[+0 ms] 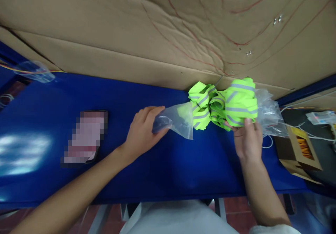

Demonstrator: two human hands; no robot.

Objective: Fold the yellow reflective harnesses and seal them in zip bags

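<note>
A clear plastic bag (181,120) is gripped at one end by my left hand (144,130), its wide end spreading to the right. In my right hand (248,136) is a folded neon-yellow reflective strap (241,101) with grey stripes, the thumb at its lower edge. Between the two hands, against the cardboard, lies a pile of more rolled reflective straps (201,97). The bag's wide end overlaps the left side of that pile. My right fingers are partly hidden behind the strap.
A phone (88,136) lies at left on the blue table (162,171). A cardboard panel (105,31) rises along the back. Crumpled plastic bags (270,113), white cables and an opened cardboard box (294,153) are at right. A clear plastic cup (36,71) is at far left.
</note>
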